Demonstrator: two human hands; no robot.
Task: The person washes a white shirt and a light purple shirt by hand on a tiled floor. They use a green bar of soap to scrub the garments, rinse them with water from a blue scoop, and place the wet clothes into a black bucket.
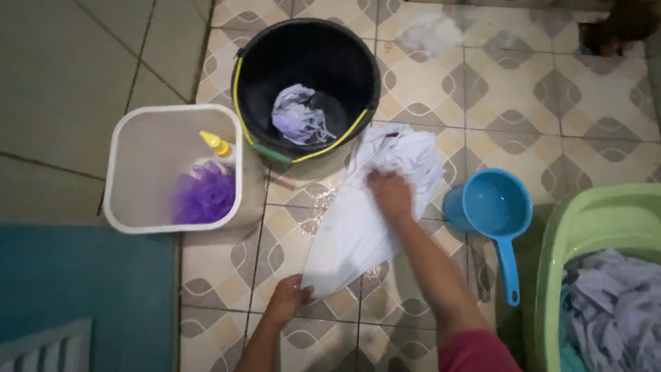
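With our left hand [288,297] pinching the white garment's [372,213] near corner and our right hand [390,194] pressing flat, it could skid on the wet tiled floor [427,83] toward the black bucket [306,83].

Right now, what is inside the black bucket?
In the black bucket a crumpled pale lilac cloth lies on the bottom. What is under that cloth is covered. Whether there is water cannot be told.
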